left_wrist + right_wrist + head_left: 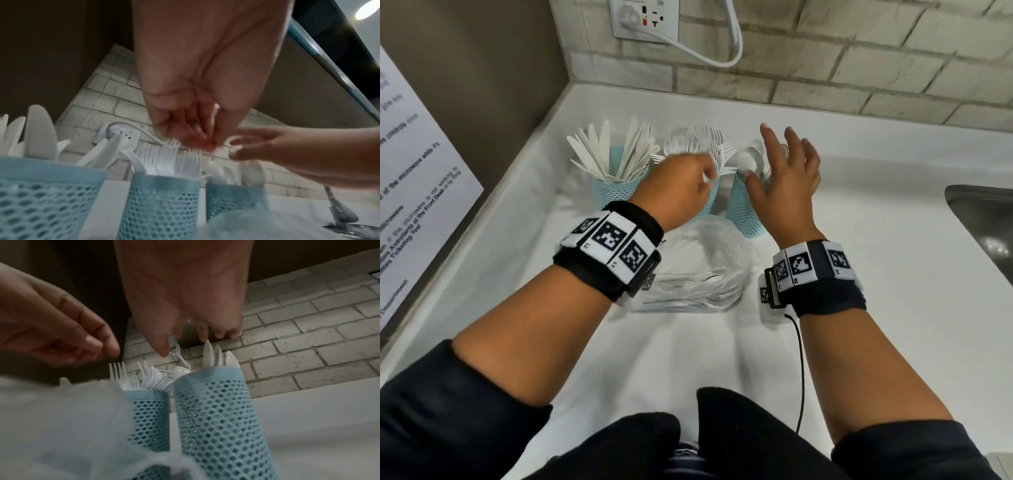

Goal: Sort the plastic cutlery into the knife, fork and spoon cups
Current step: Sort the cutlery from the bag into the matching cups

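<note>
Three pale blue perforated cups stand in a row near the back left corner of a white counter [859, 274]: knife cup [616, 195], fork cup [709, 200] and spoon cup [743, 212], each bristling with white plastic cutlery. The left hand [678, 188], fingers loosely curled, hovers over the forks; whether it holds anything cannot be told. The right hand [787, 181], fingers spread and relaxed, hangs above the spoons. A crinkled clear plastic bag [702, 270] lies just before the cups; open counter extends rightward to a steel sink [983, 222].

A white countertop [876, 260] meets a pale brick wall [859, 68] holding a socket [645, 19] and white cable [709, 51]; steel sink [983, 222] at right, brown side wall [465, 68] at left.
</note>
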A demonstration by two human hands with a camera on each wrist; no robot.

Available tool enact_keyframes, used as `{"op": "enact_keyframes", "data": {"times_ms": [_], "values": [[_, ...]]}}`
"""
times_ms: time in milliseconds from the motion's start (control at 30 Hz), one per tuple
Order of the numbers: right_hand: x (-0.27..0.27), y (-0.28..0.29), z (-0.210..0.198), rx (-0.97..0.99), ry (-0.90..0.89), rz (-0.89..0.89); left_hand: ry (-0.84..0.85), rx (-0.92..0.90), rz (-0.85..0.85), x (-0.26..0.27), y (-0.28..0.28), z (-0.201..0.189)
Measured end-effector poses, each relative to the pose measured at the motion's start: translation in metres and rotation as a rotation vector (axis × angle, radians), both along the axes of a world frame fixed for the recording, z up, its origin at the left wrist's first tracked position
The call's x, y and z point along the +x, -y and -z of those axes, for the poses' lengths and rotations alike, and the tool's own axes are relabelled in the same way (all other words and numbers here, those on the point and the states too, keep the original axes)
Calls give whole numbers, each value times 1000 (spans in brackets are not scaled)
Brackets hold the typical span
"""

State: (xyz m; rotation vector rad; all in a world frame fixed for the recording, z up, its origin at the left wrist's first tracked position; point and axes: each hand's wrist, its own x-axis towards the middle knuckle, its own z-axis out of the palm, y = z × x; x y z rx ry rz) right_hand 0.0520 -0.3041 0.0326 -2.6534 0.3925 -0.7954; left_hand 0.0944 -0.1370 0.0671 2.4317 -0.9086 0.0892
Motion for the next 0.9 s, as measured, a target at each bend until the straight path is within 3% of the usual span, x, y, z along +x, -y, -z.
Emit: {"op": "enact_keyframes", "data": {"times_ms": [67, 100, 133, 200, 267, 600, 767, 900], "values": [[-3, -10, -5, -41, 242, -81, -179, 190, 82, -7, -1, 10], [-4, -14, -8, -40, 281, -155, -235, 303, 107, -9, -2, 16], [-3, -16, -9, -3, 218, -248, -278, 426, 131, -12, -4, 24], [-4, -21, -8, 62, -107, -384, -333, 676, 172, -14, -8, 39], [-7, -24, -3, 32, -377, -396, -375, 815, 198, -16, -11, 47], [-26, -38, 3, 18, -1044, -282, -517, 781, 204, -21, -17, 52], [-25, -44, -2, 145, -1123, -324, -528, 719, 229, -31, -15, 56], [-26, -39, -4, 181, -1084, -309, -511, 673, 188, -30, -18, 56]]}}
